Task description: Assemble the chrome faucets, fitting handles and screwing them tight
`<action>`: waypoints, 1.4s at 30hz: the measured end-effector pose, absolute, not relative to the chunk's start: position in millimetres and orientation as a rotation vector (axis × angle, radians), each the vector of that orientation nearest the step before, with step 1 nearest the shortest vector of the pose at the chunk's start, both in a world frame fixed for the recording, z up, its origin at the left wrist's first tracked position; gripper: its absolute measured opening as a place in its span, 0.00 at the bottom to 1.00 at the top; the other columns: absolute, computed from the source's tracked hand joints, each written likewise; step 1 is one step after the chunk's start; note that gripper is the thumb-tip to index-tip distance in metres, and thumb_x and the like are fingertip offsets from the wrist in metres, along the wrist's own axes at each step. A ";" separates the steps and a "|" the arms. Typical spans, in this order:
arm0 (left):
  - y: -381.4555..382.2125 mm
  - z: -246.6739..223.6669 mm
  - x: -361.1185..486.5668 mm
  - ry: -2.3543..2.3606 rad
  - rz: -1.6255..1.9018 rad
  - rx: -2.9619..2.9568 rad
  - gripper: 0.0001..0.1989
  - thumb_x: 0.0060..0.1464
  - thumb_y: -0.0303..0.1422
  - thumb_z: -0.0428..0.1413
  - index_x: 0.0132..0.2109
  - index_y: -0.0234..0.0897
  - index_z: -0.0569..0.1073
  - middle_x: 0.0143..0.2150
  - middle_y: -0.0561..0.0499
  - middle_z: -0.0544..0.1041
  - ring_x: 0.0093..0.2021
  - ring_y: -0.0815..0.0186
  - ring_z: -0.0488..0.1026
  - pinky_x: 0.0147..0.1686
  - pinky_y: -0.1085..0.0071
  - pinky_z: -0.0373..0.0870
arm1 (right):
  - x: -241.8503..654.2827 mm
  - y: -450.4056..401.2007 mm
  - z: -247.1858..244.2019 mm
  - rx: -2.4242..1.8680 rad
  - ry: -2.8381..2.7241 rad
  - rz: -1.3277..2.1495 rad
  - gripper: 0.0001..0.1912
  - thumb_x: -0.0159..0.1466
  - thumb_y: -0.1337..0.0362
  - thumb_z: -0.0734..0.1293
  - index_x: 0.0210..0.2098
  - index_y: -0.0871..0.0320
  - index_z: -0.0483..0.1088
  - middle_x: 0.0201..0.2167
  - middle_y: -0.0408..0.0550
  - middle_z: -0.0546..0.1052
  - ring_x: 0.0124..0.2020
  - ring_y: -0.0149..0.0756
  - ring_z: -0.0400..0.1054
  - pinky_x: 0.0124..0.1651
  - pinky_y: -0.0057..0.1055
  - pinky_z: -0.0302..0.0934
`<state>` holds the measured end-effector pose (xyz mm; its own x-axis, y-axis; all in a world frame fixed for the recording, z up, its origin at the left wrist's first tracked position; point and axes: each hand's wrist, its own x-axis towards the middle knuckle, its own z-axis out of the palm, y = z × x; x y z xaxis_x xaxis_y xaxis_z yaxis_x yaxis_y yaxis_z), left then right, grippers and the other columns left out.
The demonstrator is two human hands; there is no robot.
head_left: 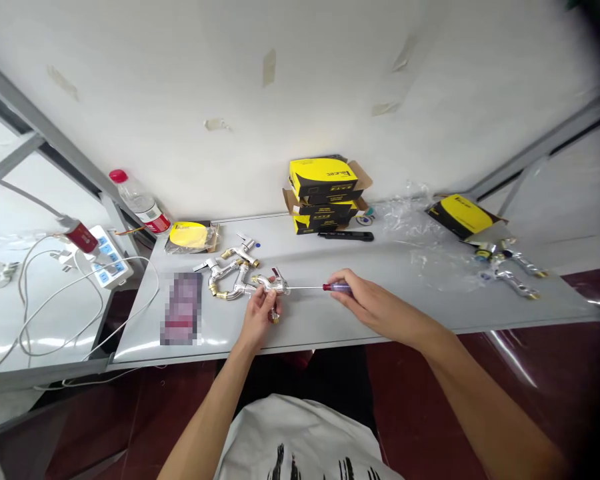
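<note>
My left hand (260, 313) is closed around a chrome faucet (279, 285) with brass ends, keeping it just above the front part of the grey table. In my right hand (360, 300) is a screwdriver (337, 288) with a red and clear purplish handle. Its long thin shaft points left and its tip meets the right end of the faucet; whether it sits in a screw is too small to tell. Several more chrome faucets (225, 273) lie beyond and left of my left hand, close to it.
Stacked yellow-black boxes (325, 193) stand at the back wall, a black utility knife (347, 235) before them. At right lie another box (460, 217), clear plastic wrap (410, 220) and more faucets (517, 280). Leftward are a bottle (143, 203), a pixelated object (181, 309) and a power strip (107, 260).
</note>
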<state>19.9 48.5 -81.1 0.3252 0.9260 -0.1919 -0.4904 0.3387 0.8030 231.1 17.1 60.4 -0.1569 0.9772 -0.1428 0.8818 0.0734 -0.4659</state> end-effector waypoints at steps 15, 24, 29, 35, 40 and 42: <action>49.0 -81.4 18.9 0.755 1.017 0.723 0.22 0.55 0.46 0.61 0.51 0.38 0.71 0.32 0.53 0.71 0.26 0.75 0.62 0.27 0.75 0.54 | 233.8 18.1 59.2 -1.859 -2.214 0.525 0.21 0.72 0.52 0.50 0.39 0.54 0.69 0.41 0.50 0.76 0.41 0.39 0.71 0.45 0.34 0.62; 48.9 -82.5 19.7 0.765 1.021 0.712 0.24 0.53 0.48 0.62 0.51 0.38 0.71 0.35 0.53 0.73 0.26 0.75 0.63 0.27 0.76 0.56 | 236.5 21.2 52.3 -1.851 -2.207 0.532 0.22 0.73 0.53 0.48 0.40 0.55 0.68 0.41 0.50 0.75 0.42 0.38 0.71 0.47 0.36 0.63; 49.2 -85.0 20.0 0.778 1.026 0.712 0.24 0.53 0.48 0.61 0.50 0.38 0.71 0.32 0.53 0.71 0.26 0.75 0.62 0.25 0.76 0.54 | 238.6 20.4 52.4 -1.910 -2.142 0.683 0.18 0.72 0.50 0.52 0.46 0.54 0.66 0.41 0.48 0.77 0.39 0.37 0.72 0.42 0.34 0.64; 49.0 -84.6 19.9 0.777 1.006 0.758 0.26 0.54 0.47 0.61 0.55 0.38 0.70 0.32 0.53 0.70 0.27 0.74 0.63 0.25 0.76 0.55 | 238.6 19.3 53.1 -1.880 -2.239 0.478 0.24 0.73 0.53 0.46 0.36 0.56 0.67 0.38 0.50 0.75 0.38 0.38 0.70 0.44 0.35 0.62; 49.2 -85.6 20.0 0.773 1.018 0.748 0.27 0.55 0.47 0.60 0.56 0.38 0.69 0.32 0.53 0.70 0.27 0.75 0.63 0.25 0.76 0.54 | 238.6 19.2 52.9 -1.868 -2.183 0.598 0.18 0.72 0.51 0.53 0.47 0.54 0.65 0.43 0.48 0.76 0.41 0.36 0.72 0.44 0.32 0.64; 48.9 -84.9 20.0 0.776 1.016 0.751 0.27 0.54 0.48 0.61 0.56 0.38 0.69 0.34 0.52 0.71 0.27 0.75 0.63 0.25 0.76 0.54 | 237.5 19.7 52.7 -1.824 -2.220 0.548 0.18 0.72 0.52 0.52 0.43 0.55 0.67 0.43 0.49 0.75 0.41 0.36 0.71 0.45 0.33 0.63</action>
<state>20.0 48.9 -84.9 0.3222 0.9242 -0.2049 -0.4411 0.3381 0.8313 237.5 19.7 52.7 -0.2082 0.9757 -0.0682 0.8953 0.1621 -0.4150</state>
